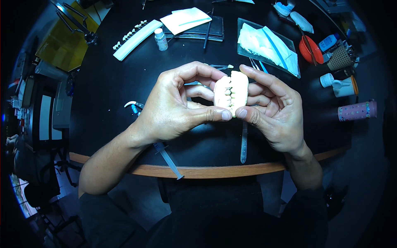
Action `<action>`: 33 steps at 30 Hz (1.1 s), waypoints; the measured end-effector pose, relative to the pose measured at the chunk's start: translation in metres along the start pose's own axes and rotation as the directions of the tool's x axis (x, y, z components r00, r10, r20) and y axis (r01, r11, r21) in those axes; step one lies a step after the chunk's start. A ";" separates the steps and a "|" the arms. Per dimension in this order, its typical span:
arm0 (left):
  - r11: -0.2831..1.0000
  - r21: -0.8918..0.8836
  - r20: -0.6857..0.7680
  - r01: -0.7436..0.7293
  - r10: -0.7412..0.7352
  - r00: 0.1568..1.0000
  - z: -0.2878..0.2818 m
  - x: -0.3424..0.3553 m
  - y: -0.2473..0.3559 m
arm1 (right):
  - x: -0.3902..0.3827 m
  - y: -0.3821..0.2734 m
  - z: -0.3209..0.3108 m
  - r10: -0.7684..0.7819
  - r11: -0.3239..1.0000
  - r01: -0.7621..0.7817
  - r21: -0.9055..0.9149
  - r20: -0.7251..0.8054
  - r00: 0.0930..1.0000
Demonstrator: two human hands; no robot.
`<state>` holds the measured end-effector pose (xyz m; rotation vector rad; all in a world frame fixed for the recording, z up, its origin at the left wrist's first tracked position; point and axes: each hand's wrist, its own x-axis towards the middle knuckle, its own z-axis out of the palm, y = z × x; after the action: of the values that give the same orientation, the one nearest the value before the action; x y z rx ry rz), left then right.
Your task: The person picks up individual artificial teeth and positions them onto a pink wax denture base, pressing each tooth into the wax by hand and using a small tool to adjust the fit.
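Note:
Above the middle of the desk I hold a cream-coloured plaster dental cast in both hands. It looks like two halves brought together, with a row of teeth meeting along an upright dark line between them. My left hand grips the left side, thumb at the lower edge and fingers behind. On the right side, my right hand pinches it between thumb and index finger, the other fingers curled behind. Beneath the hands lie a metal handle and a clear syringe. Whatever the fingers cover at the back of the cast is hidden.
Farther back are a white holder with several tooth-shaped pieces, a small bottle, papers on a dark pad and a glass plate with sheets. An orange bowl, white tub and pink tumbler stand right.

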<state>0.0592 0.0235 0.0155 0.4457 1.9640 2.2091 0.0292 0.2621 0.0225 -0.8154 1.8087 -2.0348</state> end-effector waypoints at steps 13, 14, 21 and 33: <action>0.996 0.011 -0.012 -0.092 0.093 0.996 0.004 -0.004 0.000 | -0.001 -0.001 -0.003 -0.015 1.000 0.016 -0.013 0.040 0.999; 0.995 0.012 -0.010 -0.096 0.096 0.995 0.005 -0.004 0.000 | -0.002 -0.004 -0.003 0.012 1.000 -0.011 -0.015 0.045 0.999; 0.995 0.024 0.001 -0.097 0.097 0.995 0.001 -0.002 0.000 | 0.000 -0.005 -0.003 0.019 0.998 -0.016 -0.054 0.064 0.998; 0.997 0.009 -0.003 -0.072 0.072 0.997 0.000 -0.003 0.002 | -0.002 0.001 -0.002 -0.091 0.987 0.098 -0.125 0.062 0.994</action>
<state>0.0624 0.0228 0.0170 0.5224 1.9910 2.2458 0.0294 0.2642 0.0207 -1.0018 1.9189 -1.9474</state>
